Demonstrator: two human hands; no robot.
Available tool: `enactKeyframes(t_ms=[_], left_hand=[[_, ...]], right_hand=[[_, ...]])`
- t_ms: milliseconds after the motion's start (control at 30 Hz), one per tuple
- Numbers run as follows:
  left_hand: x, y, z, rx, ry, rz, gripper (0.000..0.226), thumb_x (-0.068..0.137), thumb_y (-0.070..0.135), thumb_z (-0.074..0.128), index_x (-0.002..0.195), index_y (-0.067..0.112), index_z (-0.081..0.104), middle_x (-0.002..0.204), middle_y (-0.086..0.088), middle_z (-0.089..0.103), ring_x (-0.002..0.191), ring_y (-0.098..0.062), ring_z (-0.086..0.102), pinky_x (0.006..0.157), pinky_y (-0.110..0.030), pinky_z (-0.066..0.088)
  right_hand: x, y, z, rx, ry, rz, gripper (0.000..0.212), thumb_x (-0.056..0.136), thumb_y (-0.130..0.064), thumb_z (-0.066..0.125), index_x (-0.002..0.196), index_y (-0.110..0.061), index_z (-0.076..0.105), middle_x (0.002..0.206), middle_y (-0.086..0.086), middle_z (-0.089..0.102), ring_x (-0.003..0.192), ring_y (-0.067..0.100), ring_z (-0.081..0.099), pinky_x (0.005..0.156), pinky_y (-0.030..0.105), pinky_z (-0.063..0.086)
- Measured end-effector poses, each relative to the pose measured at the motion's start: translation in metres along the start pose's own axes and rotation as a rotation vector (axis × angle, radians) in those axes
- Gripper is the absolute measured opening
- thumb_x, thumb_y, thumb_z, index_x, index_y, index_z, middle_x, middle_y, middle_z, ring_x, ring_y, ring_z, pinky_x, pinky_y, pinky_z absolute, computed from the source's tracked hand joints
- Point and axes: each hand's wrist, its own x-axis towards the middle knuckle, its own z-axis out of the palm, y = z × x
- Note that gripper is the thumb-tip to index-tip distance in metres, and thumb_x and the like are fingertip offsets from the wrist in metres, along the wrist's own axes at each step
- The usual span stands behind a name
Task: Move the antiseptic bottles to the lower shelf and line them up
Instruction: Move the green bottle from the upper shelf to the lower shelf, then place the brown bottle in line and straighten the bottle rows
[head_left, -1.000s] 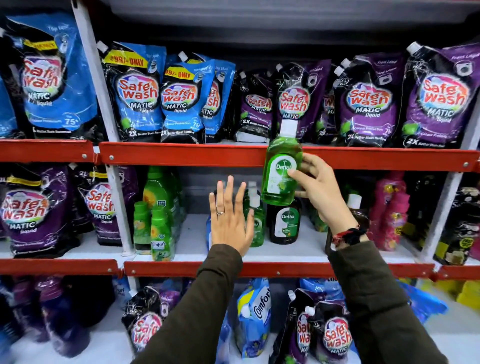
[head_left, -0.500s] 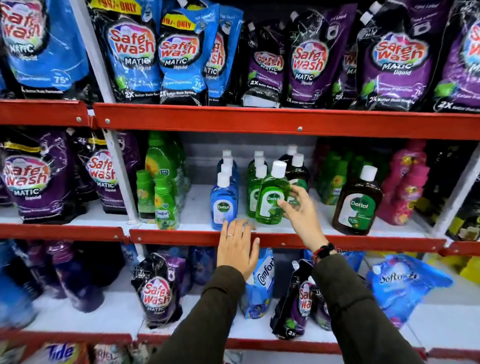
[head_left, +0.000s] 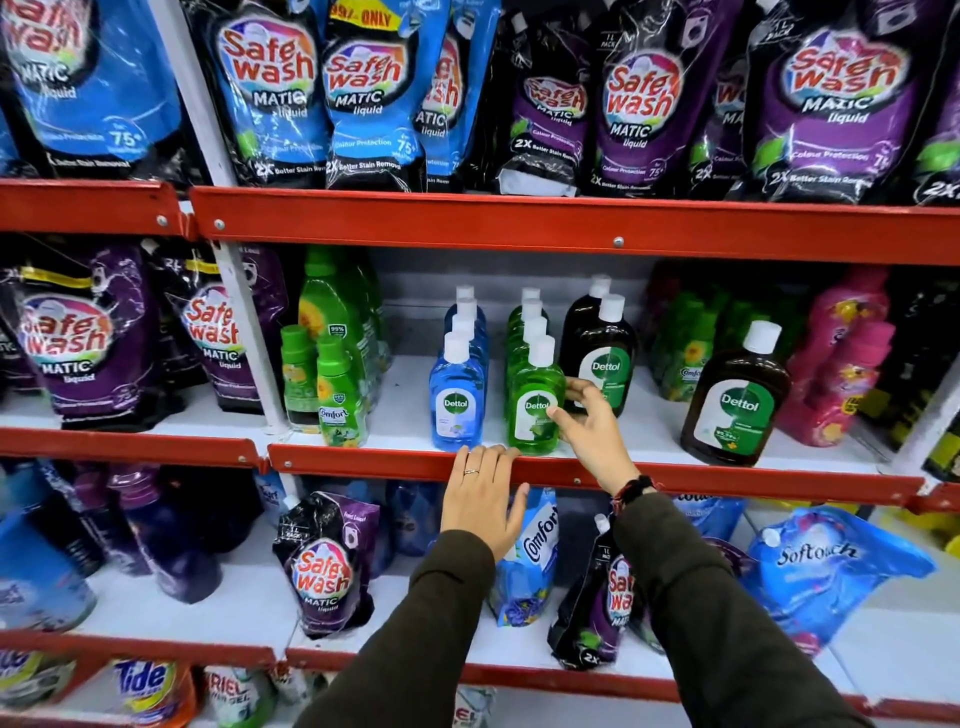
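Note:
A green Dettol antiseptic bottle (head_left: 529, 388) with a white cap stands upright at the front of a row of green bottles on the middle white shelf (head_left: 410, 415). My right hand (head_left: 592, 431) holds its right side, thumb on the label and fingers behind. To its left a row of blue Dettol bottles (head_left: 457, 400) is lined front to back. Two brown Dettol bottles (head_left: 602, 358) stand just behind my right hand, and a larger brown one (head_left: 737, 405) stands apart to the right. My left hand (head_left: 483, 499) lies flat on the red shelf edge (head_left: 363, 462), holding nothing.
Green Comfort bottles (head_left: 332, 374) stand left of the blue row, pink bottles (head_left: 841, 374) at the far right. Safe Wash pouches (head_left: 639, 98) fill the shelf above. Comfort (head_left: 530, 551) and Softouch (head_left: 831, 566) pouches lie on the shelf below. A white upright (head_left: 249, 332) divides the bays.
The green bottle came down from the upper shelf's edge to the front of the green row. My left hand dropped from in front of the bottles onto the red shelf edge. The view tilted downward.

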Motion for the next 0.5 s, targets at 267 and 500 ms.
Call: enactKeyframes(t_ms=[267, 500], left_hand=[[0.005, 0.003, -0.001, -0.004, -0.018, -0.005, 0.043, 0.094, 0.041, 0.043, 0.126, 0.015, 0.056, 0.117, -0.004, 0.063, 0.112, -0.026, 0.056, 0.116, -0.047, 0.034], [0.003, 0.002, 0.001, -0.02, -0.02, -0.007, 0.044, 0.094, 0.041, 0.043, 0.127, 0.014, 0.056, 0.119, -0.005, 0.062, 0.114, -0.027, 0.056, 0.117, -0.048, 0.033]], right_hand=[[0.002, 0.005, 0.001, -0.008, -0.008, -0.023, 0.036, 0.096, -0.004, 0.066, 0.125, -0.018, 0.051, 0.13, 0.009, 0.061, 0.132, 0.038, 0.06, 0.107, 0.052, 0.054], [-0.011, -0.009, -0.014, -0.024, 0.174, -0.131, 0.054, 0.089, -0.021, 0.079, 0.136, -0.018, 0.055, 0.132, -0.003, 0.061, 0.123, 0.022, 0.06, 0.102, 0.034, 0.053]])
